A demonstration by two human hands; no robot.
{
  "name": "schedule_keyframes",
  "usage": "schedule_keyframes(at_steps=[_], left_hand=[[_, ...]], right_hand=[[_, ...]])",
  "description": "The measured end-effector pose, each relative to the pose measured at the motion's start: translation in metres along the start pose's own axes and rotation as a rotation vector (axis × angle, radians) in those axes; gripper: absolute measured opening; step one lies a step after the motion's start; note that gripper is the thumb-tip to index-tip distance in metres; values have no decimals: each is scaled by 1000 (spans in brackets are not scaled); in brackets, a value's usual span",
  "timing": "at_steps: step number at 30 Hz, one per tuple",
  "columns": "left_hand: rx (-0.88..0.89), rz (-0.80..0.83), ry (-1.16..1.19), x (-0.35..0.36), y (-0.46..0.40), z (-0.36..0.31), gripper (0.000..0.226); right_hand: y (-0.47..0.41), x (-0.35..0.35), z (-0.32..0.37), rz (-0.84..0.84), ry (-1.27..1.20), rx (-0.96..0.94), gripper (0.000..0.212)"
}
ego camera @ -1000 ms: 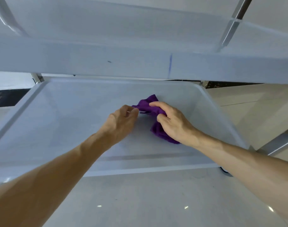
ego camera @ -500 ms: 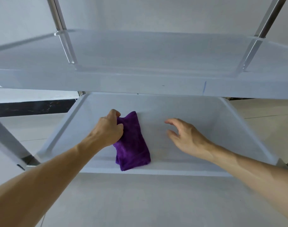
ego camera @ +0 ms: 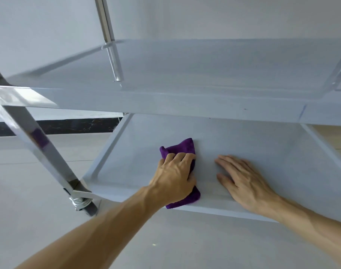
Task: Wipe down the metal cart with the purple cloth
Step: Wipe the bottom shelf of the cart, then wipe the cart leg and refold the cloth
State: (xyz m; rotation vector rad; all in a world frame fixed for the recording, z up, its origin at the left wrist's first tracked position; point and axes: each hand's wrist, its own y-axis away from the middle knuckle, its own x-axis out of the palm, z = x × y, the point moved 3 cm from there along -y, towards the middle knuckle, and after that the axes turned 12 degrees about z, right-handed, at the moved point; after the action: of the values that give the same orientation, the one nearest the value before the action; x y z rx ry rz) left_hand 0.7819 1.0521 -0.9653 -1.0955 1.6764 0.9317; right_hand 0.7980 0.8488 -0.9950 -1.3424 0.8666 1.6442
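The metal cart has a bottom shelf with raised rims and another shelf above it. A folded purple cloth lies on the bottom shelf, left of its middle. My left hand presses flat on the cloth, fingers spread over it, so only the cloth's far end and near corner show. My right hand rests palm down on the bare shelf just to the right of the cloth, fingers apart, holding nothing.
A shiny cart leg slants down at the left to a caster wheel. A post rises from the upper shelf. Pale tiled floor surrounds the cart, with a dark skirting strip along the wall behind.
The cloth passed from under my right hand to my left, which slid it left, then pressed flat on it. My right hand let go and settled flat on the shelf.
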Motion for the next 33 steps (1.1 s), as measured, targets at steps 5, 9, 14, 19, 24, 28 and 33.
schedule_keyframes(at_steps=[5, 9, 14, 19, 24, 28, 33], left_hand=[[5, 18, 224, -20, 30, 20, 53], [-79, -73, 430, -55, 70, 46, 49], [-183, -155, 715, -91, 143, 79, 48], [-284, -366, 1024, -108, 206, 103, 47], [-292, -645, 1284, -129, 254, 121, 40], [-224, -893, 1302, -167, 274, 132, 34], [-69, -1063, 1181, -205, 231, 132, 42]], right_hand=[[-4, -10, 11, 44, 81, 2, 46], [-17, -31, 39, 122, 121, -75, 55], [-37, -54, 115, 233, 163, -310, 54], [-58, -37, 179, 270, 203, -448, 52], [-72, -4, 209, 281, 218, -503, 54], [-75, 16, 207, 264, 176, -484, 58], [-69, 31, 201, 235, 147, -438, 59]])
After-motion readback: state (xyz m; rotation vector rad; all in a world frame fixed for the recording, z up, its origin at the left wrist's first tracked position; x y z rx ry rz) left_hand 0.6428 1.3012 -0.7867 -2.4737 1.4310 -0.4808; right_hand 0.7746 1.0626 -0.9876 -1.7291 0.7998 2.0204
